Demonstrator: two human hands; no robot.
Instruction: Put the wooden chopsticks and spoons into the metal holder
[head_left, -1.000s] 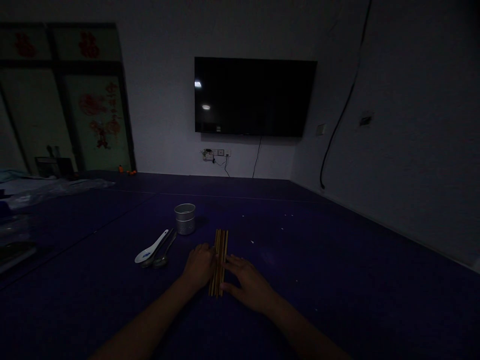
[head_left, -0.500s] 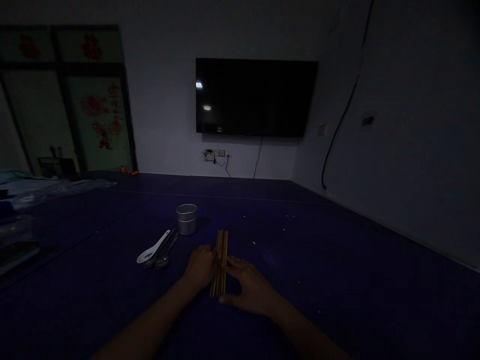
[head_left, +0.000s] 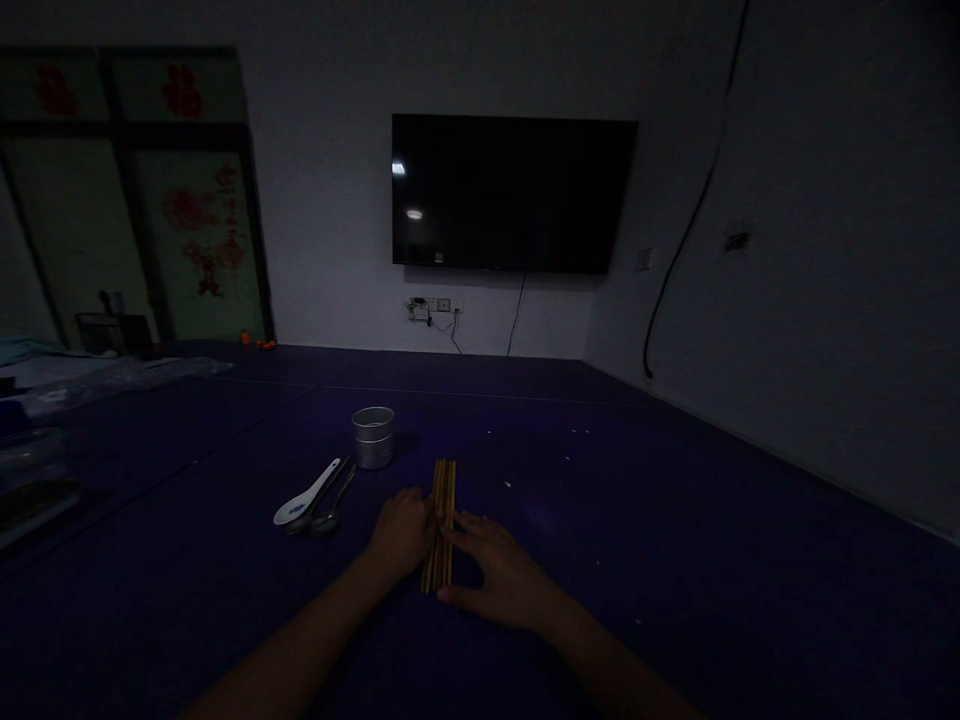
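A bundle of chopsticks (head_left: 442,548) lies lengthwise on the dark blue tabletop between my hands. My left hand (head_left: 403,530) presses against their left side, its fingers curled and partly hidden. From the right, my right hand (head_left: 499,575) touches the sticks with its fingertips. Its thumb is spread apart, near their close end. Left of the hands lie a white spoon (head_left: 306,502) with a blue mark and two metal spoons (head_left: 327,522), side by side. Behind them stands a silver metal cup (head_left: 373,440), upright.
Small white scraps (head_left: 508,485) are scattered on the right of the table. Clear plastic wrapping (head_left: 127,378) and a transparent container (head_left: 34,490) are at the left. A television (head_left: 514,195) hangs on the far wall, with sockets and cables below. The room is dim.
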